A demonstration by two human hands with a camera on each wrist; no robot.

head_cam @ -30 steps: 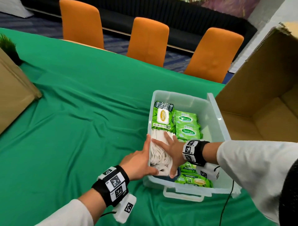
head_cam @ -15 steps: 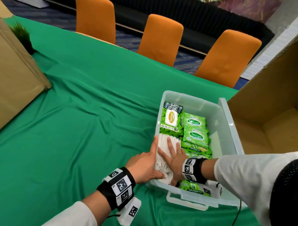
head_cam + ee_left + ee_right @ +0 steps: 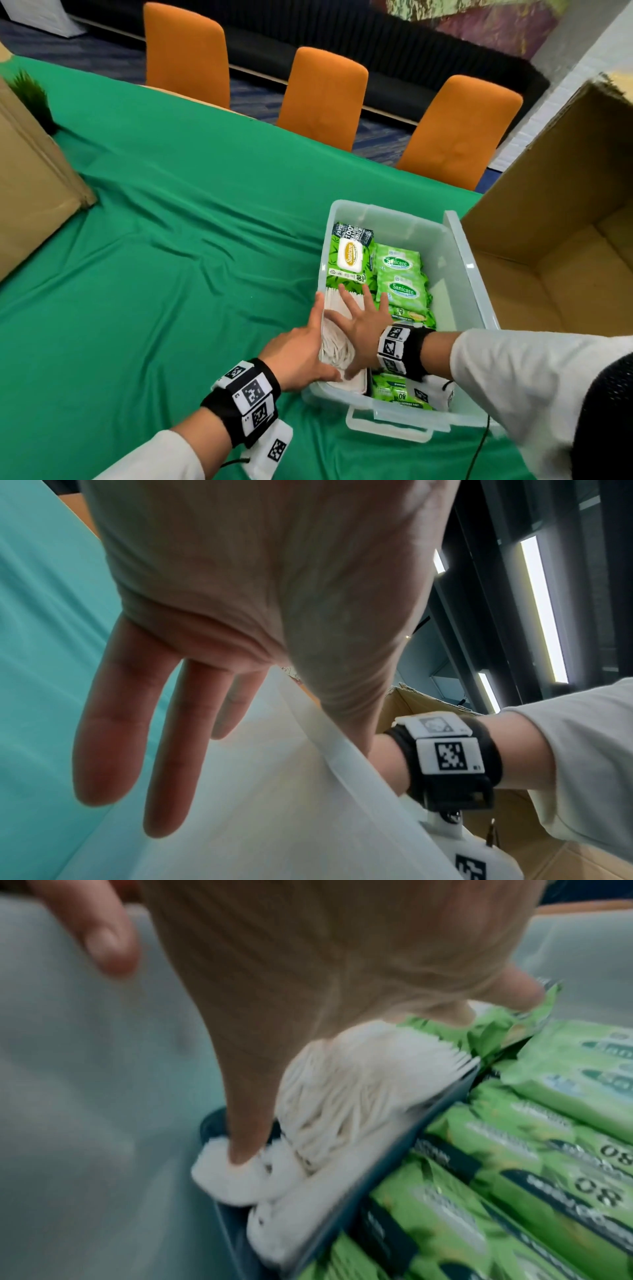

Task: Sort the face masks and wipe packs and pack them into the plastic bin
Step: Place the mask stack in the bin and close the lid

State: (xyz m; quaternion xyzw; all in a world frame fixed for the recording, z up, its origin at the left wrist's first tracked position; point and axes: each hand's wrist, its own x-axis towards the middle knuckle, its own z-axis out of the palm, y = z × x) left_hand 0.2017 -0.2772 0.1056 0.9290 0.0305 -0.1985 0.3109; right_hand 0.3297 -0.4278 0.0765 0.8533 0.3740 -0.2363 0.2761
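Bin: clear plastic bin stands on the green-draped table, its front handle toward the person, its right wall just beside an open cardboard box.
Masks: stack of white face masks stands on edge along the bin's left wall, in the near left part, ear loops bunched on top; the right wrist view shows it inside a dark tray or carton.
Wipes: green wipe packs fill the middle of the bin beside the masks, with one large flip-lid pack at the far left corner and more packs under the right wrist at the near end.
Left hand: left hand lies against the bin's left rim, fingers straight and loose outside the wall, thumb along the near edge of the mask stack; it grasps nothing.
Right hand: right hand presses flat on top of the masks, fingers spread and extended, thumb pushed down among the ear loops; nothing is clenched.
In the way: right forearm and its black wristband cover the near packs.
Surroundings: second cardboard box sits at the table's left edge, with a small green plant behind it; three orange chairs line the far side.
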